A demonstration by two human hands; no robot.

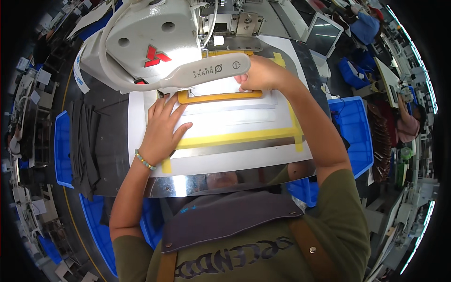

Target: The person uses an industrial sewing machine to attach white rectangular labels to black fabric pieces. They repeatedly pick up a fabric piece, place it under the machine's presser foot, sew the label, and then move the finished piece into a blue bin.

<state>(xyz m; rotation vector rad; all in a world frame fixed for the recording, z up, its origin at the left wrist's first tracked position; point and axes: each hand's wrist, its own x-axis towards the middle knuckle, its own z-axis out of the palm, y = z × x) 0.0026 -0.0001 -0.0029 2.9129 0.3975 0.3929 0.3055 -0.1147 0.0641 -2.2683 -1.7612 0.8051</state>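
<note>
Yellow frame (221,97) is lying on white sheeting (206,127); my left hand (162,126) is resting spread beside it, my right hand (265,75) curling by its right end, pinch unclear. Guessing I'm aligning it; next move's likely needing level pressure.

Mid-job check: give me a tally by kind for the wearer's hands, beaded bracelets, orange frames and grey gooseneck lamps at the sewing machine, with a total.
Wearer's hands: 2, left hand and right hand
Beaded bracelet: 1
Orange frame: 1
Grey gooseneck lamp: 1
Total: 5
</note>
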